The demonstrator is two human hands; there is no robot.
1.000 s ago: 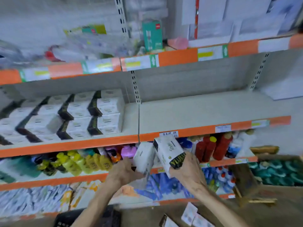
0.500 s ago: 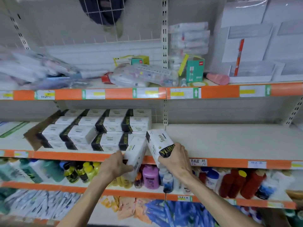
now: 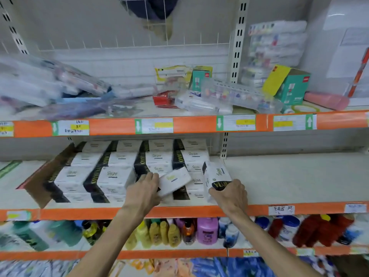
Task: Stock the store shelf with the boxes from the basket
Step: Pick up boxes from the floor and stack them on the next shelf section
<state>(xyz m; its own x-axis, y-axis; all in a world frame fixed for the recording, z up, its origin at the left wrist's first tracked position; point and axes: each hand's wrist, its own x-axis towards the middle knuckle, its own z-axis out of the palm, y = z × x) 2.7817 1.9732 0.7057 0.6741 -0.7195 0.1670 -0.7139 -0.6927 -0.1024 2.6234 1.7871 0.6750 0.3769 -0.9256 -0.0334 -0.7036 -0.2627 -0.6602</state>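
Observation:
The middle shelf [image 3: 289, 176] with an orange front strip carries several stacked white boxes with black ends [image 3: 119, 172] on its left half. My left hand [image 3: 144, 189] grips one white box [image 3: 175, 181], tilted, in front of the stack. My right hand [image 3: 231, 193] grips a second white box [image 3: 216, 176] by its black end, standing at the right edge of the stack near the shelf's upright. The basket is out of view.
The right half of the middle shelf is bare. The shelf above [image 3: 179, 108] holds plastic-wrapped packs, a green box [image 3: 293, 87] and a pink roll [image 3: 327, 100]. Below, several coloured bottles [image 3: 206, 229] line the lower shelf. A brown cardboard flap [image 3: 43, 180] lies left of the stack.
Both hands have risen from below the shelf edge up to the middle shelf, carrying the two boxes in against the stack. The view has tilted upward and moved closer.

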